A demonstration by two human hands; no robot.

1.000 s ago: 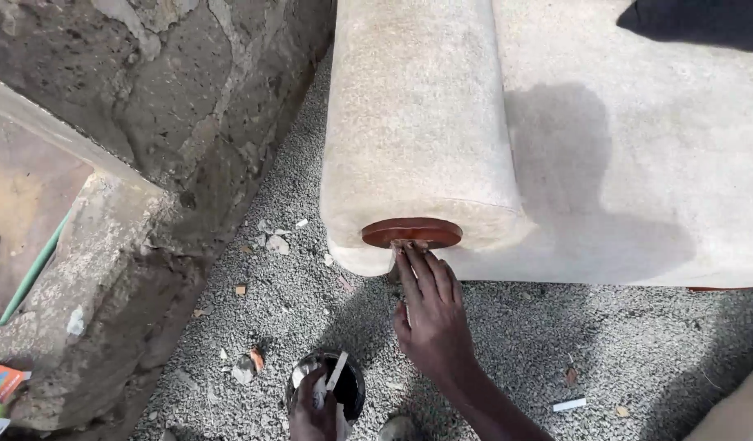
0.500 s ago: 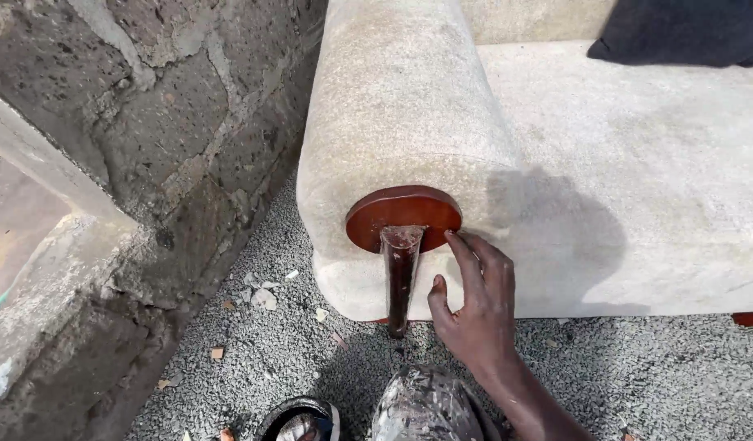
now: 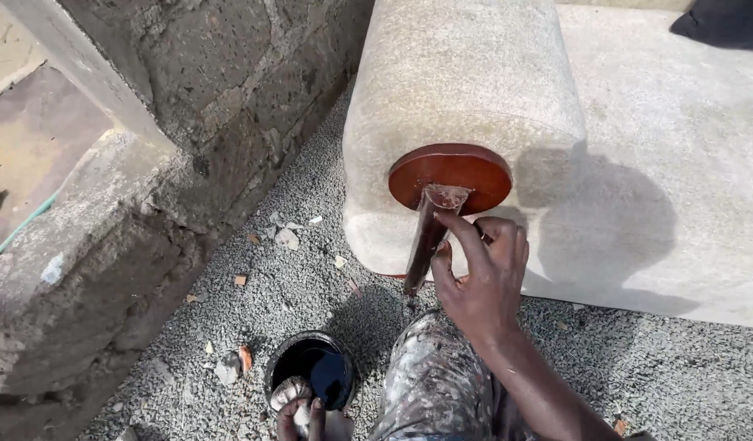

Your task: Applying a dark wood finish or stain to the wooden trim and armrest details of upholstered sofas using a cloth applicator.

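A beige sofa armrest [image 3: 466, 73] ends in a round reddish-brown wooden disc [image 3: 454, 171], with a dark wooden post [image 3: 423, 249] running down from it to the gravel. My right hand [image 3: 481, 278] is just right of the post, fingers apart, with the index fingertip on the post's top under the disc. My left hand [image 3: 301, 415] is at the bottom edge, closed on a pale wad of rag [image 3: 290, 392] at the rim of a small black tin [image 3: 312, 374] of dark liquid. My paint-stained knee [image 3: 433, 376] is between the hands.
A rough stone wall [image 3: 229, 82] with a concrete ledge [image 3: 74, 245] runs along the left. Grey gravel [image 3: 294, 278] with small stone chips covers the ground. The sofa seat [image 3: 662, 163] spreads right, with a dark cloth [image 3: 723, 24] at its far corner.
The view has dropped lower and closer to the armrest front. My right hand has shifted from below the disc to the post's top. The tin and my left hand have come back into view.
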